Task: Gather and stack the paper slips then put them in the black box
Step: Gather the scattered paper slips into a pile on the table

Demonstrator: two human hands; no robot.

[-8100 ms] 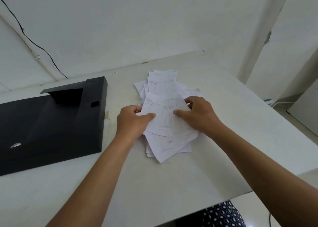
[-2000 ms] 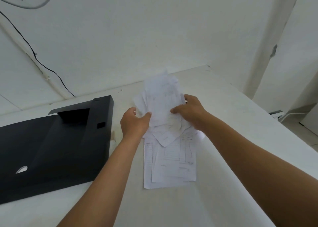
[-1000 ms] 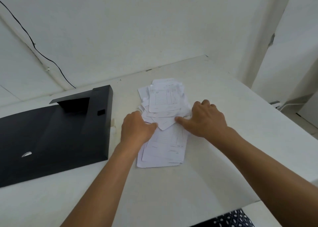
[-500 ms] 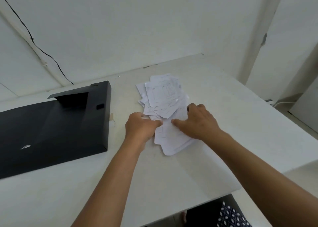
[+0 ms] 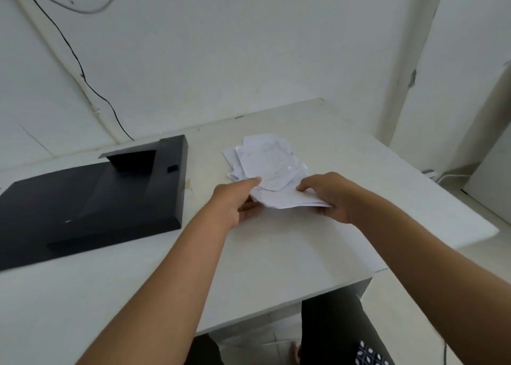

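Right of the flat black box [image 5: 91, 198], both hands pinch loose white paper slips [image 5: 272, 175], print blurred: left hand [image 5: 237, 201] at their left edge, right hand [image 5: 331, 196] at their right.

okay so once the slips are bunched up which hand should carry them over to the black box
Probably the left hand. It already grips the paper slips on the side facing the black box; the right hand would have to cross over.
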